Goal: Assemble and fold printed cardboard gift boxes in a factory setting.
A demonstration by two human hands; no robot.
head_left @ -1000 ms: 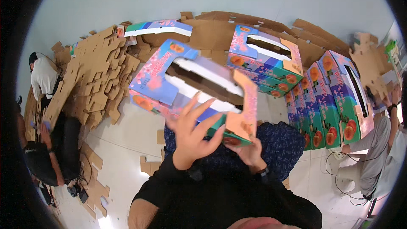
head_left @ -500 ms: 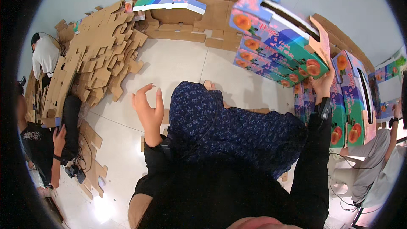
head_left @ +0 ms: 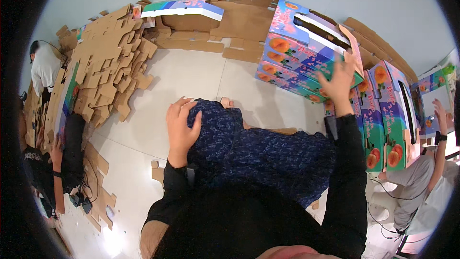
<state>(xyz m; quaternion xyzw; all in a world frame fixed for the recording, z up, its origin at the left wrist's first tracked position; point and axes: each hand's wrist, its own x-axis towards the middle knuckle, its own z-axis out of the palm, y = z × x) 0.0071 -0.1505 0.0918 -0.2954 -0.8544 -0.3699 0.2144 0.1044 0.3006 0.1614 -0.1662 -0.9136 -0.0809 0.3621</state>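
A stack of printed fruit cartons [head_left: 292,62], pink, blue and green with peach pictures, stands ahead to the right. The top carton has a long dark slot in its upper face and a raised brown flap. My right hand [head_left: 338,85] is in front of the stack's right end, fingers spread and slightly blurred, holding nothing. Whether its fingertips touch the carton I cannot tell. My left hand [head_left: 182,127] is open and empty, its fingers loosely curved beside the knee of my dark blue flowered skirt [head_left: 282,158].
More cartons [head_left: 389,115] stand upright at the right. A large pile of flat brown cardboard [head_left: 108,62] slopes at the left, and a printed sheet [head_left: 184,8] lies on cardboard along the wall. People work at both sides; cables [head_left: 383,211] trail on the right.
My right hand has let go of the top carton, which now sits squarely on the stack instead of tilted. My left hand has come in beside my knee.
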